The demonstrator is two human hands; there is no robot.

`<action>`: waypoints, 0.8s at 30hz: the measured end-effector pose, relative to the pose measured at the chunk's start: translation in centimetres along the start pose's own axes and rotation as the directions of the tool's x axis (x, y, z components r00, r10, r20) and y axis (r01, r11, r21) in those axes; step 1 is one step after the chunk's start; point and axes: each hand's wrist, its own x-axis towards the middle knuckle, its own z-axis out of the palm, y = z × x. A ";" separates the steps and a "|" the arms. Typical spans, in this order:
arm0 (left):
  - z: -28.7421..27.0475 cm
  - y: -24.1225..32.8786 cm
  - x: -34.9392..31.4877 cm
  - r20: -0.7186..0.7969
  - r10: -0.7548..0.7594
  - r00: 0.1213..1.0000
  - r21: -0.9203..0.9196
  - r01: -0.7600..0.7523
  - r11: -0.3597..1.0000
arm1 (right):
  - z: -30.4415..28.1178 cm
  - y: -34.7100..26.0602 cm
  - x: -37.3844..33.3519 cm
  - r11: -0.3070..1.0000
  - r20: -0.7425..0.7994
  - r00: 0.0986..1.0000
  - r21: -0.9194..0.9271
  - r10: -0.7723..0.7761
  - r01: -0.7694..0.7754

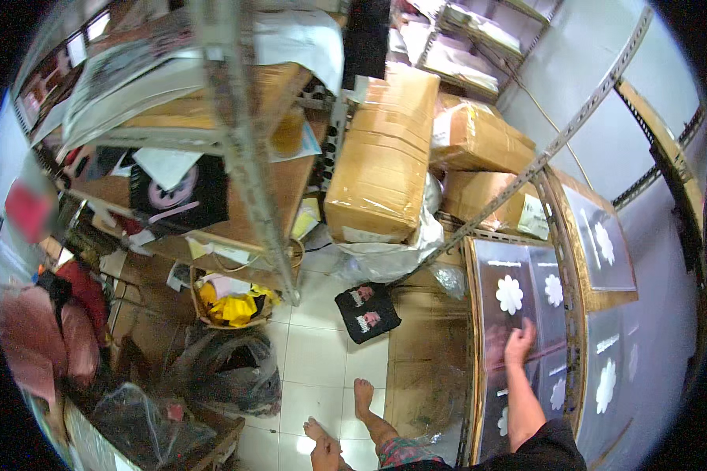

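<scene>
My right arm reaches in from the lower right. My right hand (pixel 520 342) is over a dark panel (pixel 499 322) with white flower shapes, its fingers apart and toward the surface; whether they touch it I cannot tell. One white flower shape (pixel 509 295) lies just beyond the fingertips. More panels of the same kind, such as the grey one (pixel 605 345), lie to the right across a metal-edged rack. At the bottom edge, beside my bare feet, what looks like my left hand (pixel 327 455) is small and partly cut off, its fingers unclear.
A folded black printed cloth (pixel 368 312) lies on the tiled floor (pixel 314 353) ahead. Taped cartons (pixel 385 157) are stacked beyond it. On the left stand a shelf (pixel 275 188) with a black garment, a box of yellow cloth (pixel 232 304) and a clear plastic bag (pixel 236 369). A slanted metal bar (pixel 558 145) crosses the right.
</scene>
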 end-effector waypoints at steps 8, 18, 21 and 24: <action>-10.3 14.5 -13.0 -0.228 0.291 0.929 0.036 -0.290 0.956 | 5.5 -21.4 -17.2 0.933 0.581 0.768 0.357 -0.269 0.057; -24.1 15.7 -25.6 -0.757 0.474 0.450 0.274 -0.440 0.855 | -3.7 -39.6 -34.8 0.935 0.954 -0.123 0.293 -0.272 0.201; -26.2 14.0 -29.7 -0.840 0.393 0.375 0.288 -0.305 0.908 | 1.3 -35.4 -39.5 0.747 0.870 -0.223 0.492 -0.440 0.447; -27.1 11.2 -32.0 -0.867 0.424 0.260 0.411 -0.106 0.906 | 4.8 -32.9 -40.4 0.815 0.900 -0.275 0.425 -0.337 0.393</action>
